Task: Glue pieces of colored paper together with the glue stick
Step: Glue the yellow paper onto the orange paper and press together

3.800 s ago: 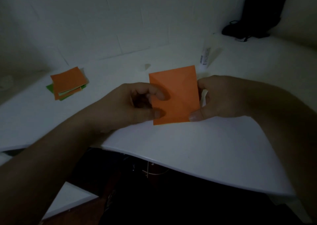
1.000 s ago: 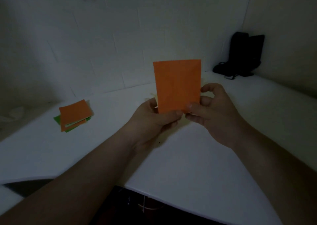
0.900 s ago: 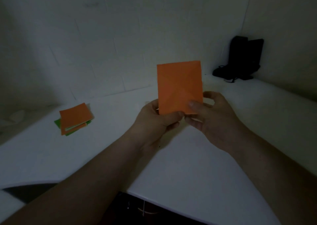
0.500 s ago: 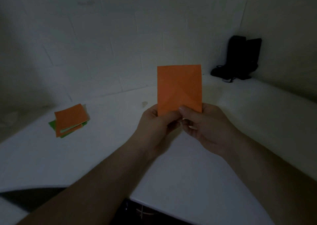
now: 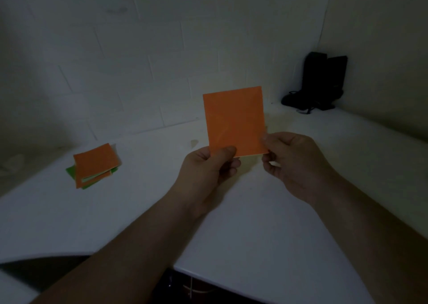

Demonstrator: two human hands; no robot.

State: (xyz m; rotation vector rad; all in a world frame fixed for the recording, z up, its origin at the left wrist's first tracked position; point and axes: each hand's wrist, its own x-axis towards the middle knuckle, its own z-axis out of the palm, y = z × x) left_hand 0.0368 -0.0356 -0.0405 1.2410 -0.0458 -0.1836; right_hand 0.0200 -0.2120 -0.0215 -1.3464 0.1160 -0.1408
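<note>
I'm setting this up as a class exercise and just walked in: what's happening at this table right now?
A person is holding an orange paper piece upright above the white table. The left hand pinches its lower left corner and the right hand pinches its lower right edge. A thin pale edge along the bottom suggests another sheet behind it. A small stack of orange and green papers lies to the left. A black object sits in the far corner. No glue stick is visible.
</note>
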